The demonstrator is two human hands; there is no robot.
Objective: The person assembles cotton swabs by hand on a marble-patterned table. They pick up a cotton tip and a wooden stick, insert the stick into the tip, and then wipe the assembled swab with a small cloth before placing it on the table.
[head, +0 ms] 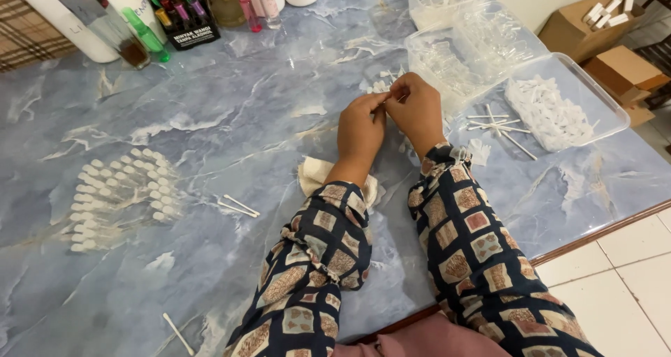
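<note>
Small white piece (386, 98), pinched between the two hands, is what the work turns on; it sits above the middle of the marble-patterned table (231, 112), just in front of the clear trays. The left hand (361, 130) has its fingertips closed on it from the near side, and the right hand (417, 109) meets it from the far side, thumb and forefinger pressed together on the same spot, so both hands are clamped on one tiny part (most of it is hidden by the fingers). Its long axis I cannot tell for sure; what shows seems to run across, from hand to hand, and which end leads is hidden. To do this well, I judge the grip should stay at the fingertips, wrists steady, pushing straight along the piece rather than bending it. Beneath the left wrist lies a cream cloth (314, 174). To the right a clear tray (601, 98) holds white caps, with thin white sticks (500, 127) beside it. Far left, finished white-capped vials (119, 196) lie in rows.
</note>
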